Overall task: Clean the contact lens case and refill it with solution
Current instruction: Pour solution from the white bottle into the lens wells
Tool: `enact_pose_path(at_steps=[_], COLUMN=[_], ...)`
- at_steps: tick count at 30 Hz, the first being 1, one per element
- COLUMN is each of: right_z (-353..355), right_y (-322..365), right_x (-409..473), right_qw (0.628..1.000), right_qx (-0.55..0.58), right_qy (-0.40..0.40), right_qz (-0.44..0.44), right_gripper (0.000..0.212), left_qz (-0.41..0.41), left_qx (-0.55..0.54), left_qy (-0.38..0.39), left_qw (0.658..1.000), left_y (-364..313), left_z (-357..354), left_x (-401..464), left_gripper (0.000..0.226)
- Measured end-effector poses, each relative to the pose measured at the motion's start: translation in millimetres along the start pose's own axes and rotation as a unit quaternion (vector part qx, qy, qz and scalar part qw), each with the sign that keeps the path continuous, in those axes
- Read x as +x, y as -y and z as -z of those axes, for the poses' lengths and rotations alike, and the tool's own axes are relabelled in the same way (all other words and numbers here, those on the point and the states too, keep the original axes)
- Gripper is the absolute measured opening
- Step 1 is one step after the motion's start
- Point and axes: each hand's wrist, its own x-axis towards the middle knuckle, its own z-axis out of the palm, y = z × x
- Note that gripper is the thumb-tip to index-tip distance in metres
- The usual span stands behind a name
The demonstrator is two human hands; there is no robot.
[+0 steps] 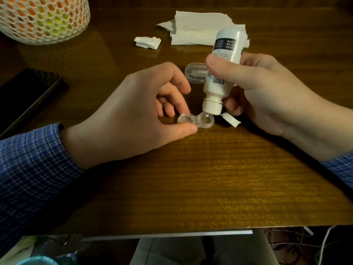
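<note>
A clear two-well contact lens case (195, 121) lies uncapped on the wooden table (191, 178). My left hand (137, 111) pinches its left well between thumb and fingers. My right hand (263, 90) grips a white solution bottle (222, 71) upside down, its nozzle right over the right well. The bottle's flip cap (231, 120) hangs open beside the nozzle.
A clear oval lid or container (194, 72) lies behind the bottle. A stack of white paper napkins (198, 27) and a crumpled piece of tissue (147, 42) lie at the back. A netted basket (44, 18) stands at back left, a dark phone (28, 92) at left.
</note>
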Motion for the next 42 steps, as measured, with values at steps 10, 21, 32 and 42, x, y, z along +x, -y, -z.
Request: enact_pose_path(at_steps=[10, 21, 32, 42], right_z=[-0.3, 0.9, 3.0, 2.1], right_y=[0.4, 0.2, -1.5, -2.9], right_x=[-0.2, 0.6, 3.1, 2.4], right_qw=[1.0, 1.0, 0.998, 1.0], right_qx=[0.005, 0.011, 0.042, 0.016], right_qy=[0.005, 0.003, -0.032, -0.019], right_qz=[-0.003, -0.007, -0.02, -0.012], right_gripper=[0.031, 0.034, 0.029, 0.027], left_qz=[0.0, 0.001, 0.002, 0.006], left_qx=[-0.003, -0.001, -0.003, -0.003], left_qy=[-0.002, -0.006, -0.005, -0.004], left_qw=[1.0, 1.0, 1.0, 1.0], left_y=[0.2, 1.0, 0.2, -0.4], left_z=[0.0, 0.1, -0.4, -0.1], left_x=[0.1, 0.6, 0.6, 0.5], left_gripper=[0.056, 0.054, 0.054, 0.055])
